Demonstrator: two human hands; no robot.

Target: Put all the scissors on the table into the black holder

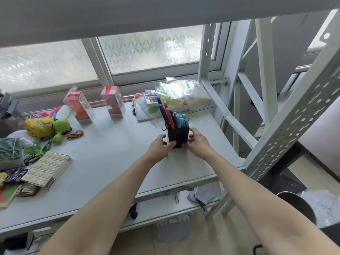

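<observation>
White table [103, 162], toys left; both hands, left hand [159, 147] and right hand [197, 139], clasp black holder [178, 136]; scissors [179, 119] seemingly inside.

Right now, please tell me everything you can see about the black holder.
The holder is a small black block, probably plastic, with vertical ribs on its near face. It stands upright on the white table, toward the right edge. Scissors stand in it with the handles up: black, red and several blue. The left hand and right hand grip its two sides near the base.
</observation>
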